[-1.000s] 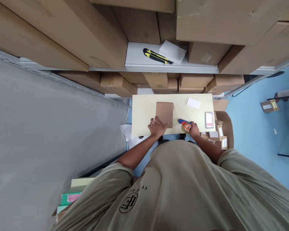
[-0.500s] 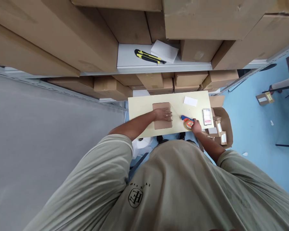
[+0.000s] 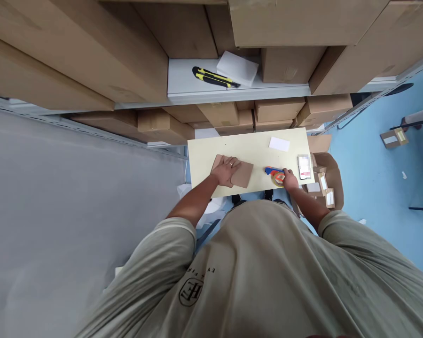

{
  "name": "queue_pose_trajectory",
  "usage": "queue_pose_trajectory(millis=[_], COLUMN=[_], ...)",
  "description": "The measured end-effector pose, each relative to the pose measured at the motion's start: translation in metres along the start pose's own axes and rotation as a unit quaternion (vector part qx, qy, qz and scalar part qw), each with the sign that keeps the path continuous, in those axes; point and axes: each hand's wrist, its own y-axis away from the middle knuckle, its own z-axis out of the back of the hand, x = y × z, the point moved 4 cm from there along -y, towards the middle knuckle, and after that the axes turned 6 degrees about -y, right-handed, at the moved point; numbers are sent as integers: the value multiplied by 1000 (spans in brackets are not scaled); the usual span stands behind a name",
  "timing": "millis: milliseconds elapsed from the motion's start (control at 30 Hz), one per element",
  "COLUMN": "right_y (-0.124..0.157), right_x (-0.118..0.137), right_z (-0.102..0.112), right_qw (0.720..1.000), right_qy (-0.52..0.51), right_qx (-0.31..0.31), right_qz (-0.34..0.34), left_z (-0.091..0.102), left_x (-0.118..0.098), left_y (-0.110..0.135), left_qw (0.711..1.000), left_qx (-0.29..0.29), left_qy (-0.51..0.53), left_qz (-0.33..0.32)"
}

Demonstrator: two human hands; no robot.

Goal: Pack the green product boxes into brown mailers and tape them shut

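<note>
My left hand (image 3: 226,171) lies flat on a thin kraft cardboard package (image 3: 245,174), which sits at a slant on the pale yellow table (image 3: 211,157). Its fingers are spread and part of the package is covered. My right hand (image 3: 289,179) grips a packing tape dispenser (image 3: 275,173) with a blue handle and a brown tape roll, near the table's front edge. A white paper slip (image 3: 279,144) lies beyond the dispenser. A stack of labels (image 3: 304,166) lies at the table's right edge.
Large cardboard boxes (image 3: 268,112) fill the metal shelves ahead. A yellow-and-black utility knife (image 3: 215,77) and a white foam pad (image 3: 237,68) lie on a shelf. An open cardboard box with small parcels (image 3: 326,164) stands right of the table, above a blue floor (image 3: 366,188).
The kraft package has turned from square with the table to a slant under my left hand. The dispenser stays in my right hand. The whole view has shifted slightly.
</note>
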Motion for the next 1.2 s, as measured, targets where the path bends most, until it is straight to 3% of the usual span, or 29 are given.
queue_pose_trajectory(millis=[167, 367, 533, 700, 933, 1200], right_y=[10, 28, 30, 28, 23, 4], right_x=[-5, -34, -26, -14, 13, 30], right_z=[-7, -4, -12, -10, -6, -2], right_qw=[1000, 1000, 999, 996, 979, 972], right_qy=[8, 3, 22, 70, 138, 161], right_qx=[12, 24, 43, 47, 87, 113], right_qz=[-1, -15, 5, 24, 122, 128], left_z=[-6, -5, -7, -5, 10, 14], left_x=[-16, -21, -41, -47, -53, -62], left_y=[12, 20, 13, 6, -8, -28], left_qw=[995, 974, 954, 954, 959, 953], left_qx=[1, 12, -3, 4, 26, 49], left_qy=[26, 52, 64, 56, 41, 76], left_qz=[98, 222, 291, 293, 280, 290])
